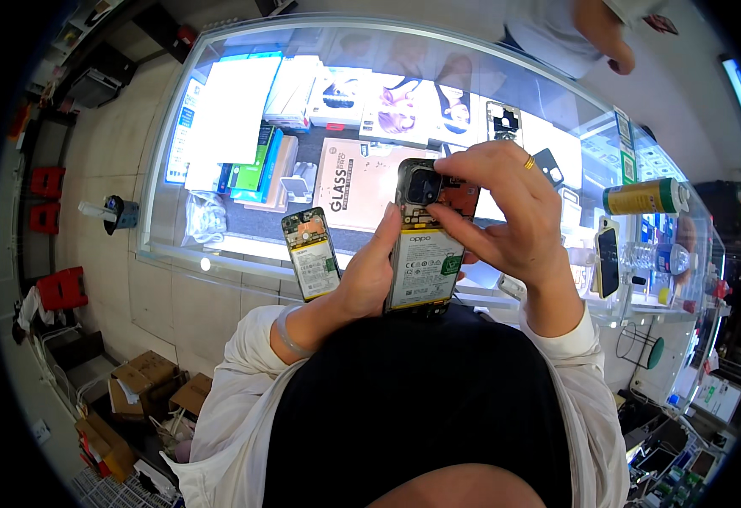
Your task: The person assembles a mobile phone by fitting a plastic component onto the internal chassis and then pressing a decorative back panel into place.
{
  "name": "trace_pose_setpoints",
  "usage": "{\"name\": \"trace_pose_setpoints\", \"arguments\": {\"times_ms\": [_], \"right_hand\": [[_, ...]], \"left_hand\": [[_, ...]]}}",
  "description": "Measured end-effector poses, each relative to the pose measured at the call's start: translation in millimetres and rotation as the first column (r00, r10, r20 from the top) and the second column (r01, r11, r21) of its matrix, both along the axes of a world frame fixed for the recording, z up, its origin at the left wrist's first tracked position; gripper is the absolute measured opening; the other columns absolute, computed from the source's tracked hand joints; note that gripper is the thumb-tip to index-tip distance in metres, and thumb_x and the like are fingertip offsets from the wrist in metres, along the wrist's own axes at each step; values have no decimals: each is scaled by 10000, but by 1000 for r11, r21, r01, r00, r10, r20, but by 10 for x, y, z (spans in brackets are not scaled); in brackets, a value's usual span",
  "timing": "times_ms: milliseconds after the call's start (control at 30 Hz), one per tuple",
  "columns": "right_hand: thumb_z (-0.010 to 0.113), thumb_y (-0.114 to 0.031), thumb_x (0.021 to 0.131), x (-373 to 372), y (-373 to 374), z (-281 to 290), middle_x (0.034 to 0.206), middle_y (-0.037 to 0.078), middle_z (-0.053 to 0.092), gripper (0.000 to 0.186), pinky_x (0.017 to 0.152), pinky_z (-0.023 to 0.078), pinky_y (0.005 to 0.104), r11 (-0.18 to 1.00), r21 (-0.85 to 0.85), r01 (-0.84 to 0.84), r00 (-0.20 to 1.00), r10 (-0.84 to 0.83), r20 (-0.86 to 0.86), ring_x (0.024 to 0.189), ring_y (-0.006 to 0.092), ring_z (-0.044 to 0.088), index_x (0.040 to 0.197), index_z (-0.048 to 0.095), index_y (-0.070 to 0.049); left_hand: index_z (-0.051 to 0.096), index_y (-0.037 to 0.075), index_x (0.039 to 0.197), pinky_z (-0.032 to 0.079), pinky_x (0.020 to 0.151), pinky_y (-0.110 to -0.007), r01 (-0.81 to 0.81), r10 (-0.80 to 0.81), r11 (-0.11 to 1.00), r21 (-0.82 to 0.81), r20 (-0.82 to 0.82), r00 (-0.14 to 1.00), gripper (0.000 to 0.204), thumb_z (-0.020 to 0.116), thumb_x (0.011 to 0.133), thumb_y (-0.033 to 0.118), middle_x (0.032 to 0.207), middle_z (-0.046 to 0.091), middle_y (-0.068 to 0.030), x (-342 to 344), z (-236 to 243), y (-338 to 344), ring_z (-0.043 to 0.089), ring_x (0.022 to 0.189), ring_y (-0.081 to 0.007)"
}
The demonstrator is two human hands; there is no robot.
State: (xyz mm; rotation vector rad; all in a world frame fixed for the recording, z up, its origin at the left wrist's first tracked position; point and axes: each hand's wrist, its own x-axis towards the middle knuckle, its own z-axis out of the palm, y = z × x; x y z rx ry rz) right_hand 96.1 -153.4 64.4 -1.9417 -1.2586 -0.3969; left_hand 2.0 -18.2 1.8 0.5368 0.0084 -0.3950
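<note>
Phone (421,275), black-framed and rectangular, held with its insides exposed

At the near edge of the clear glass counter (248,269) sits a smaller, slim opened handset (312,258). The bare left hand (364,278)'s grip clasps the phone before that edge; the bare right hand (510,203)'s grip pinches the black square camera block (422,184) at its top. Farther right lies a yellow cylindrical can (640,197).

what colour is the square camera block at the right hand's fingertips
Black; the camera block shows in the head view, the only one.
</note>
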Motion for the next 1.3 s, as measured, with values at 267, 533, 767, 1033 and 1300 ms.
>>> {"name": "trace_pose_setpoints", "arguments": {"times_ms": [267,533,767,1033,1300], "right_hand": [[716,-38,601,-3,-24,22,919,82,603,249,609,463,247,1000,-23,-2,1000,2,22,774,182,577,837,639,-60],[694,-37,642,-102,-42,24,955,85,601,234,538,496,235,1000,12,-20,974,23,-223,672,167,608,868,637,-60],[693,-47,653,-107,-41,12,966,103,612,230,580,492,220,994,89,-67,949,91,-302,759,165,616,878,648,-45],[655,-40,736,-238,-1,-98,839,80,629,168,631,451,194,938,321,135,714,133,-688,703,86,577,893,622,9],[633,-18,755,-267,7,-120,784,50,631,139,614,434,175,929,322,184,607,151,-780,689,54,556,890,626,11]], "left_hand": [[297,113,1297,400,926,-392,18,-22,999,46,70,997,536,115,924,453,1236,433,-110,-11,-49,23,464,1128,-227],[363,21,1237,419,903,-348,-14,0,992,125,109,994,490,190,944,373,1168,484,-124,-10,-57,118,504,1070,-205],[515,-44,1054,438,710,-211,-208,149,917,339,194,970,327,397,932,235,931,582,-66,38,160,67,537,824,-68],[549,-57,981,428,671,-200,-249,121,824,510,270,955,345,410,930,255,853,591,-49,10,243,73,521,784,-59],[548,-48,921,403,644,-207,-244,125,812,531,251,960,384,365,941,289,817,575,-37,-30,186,78,484,740,-50]]}}
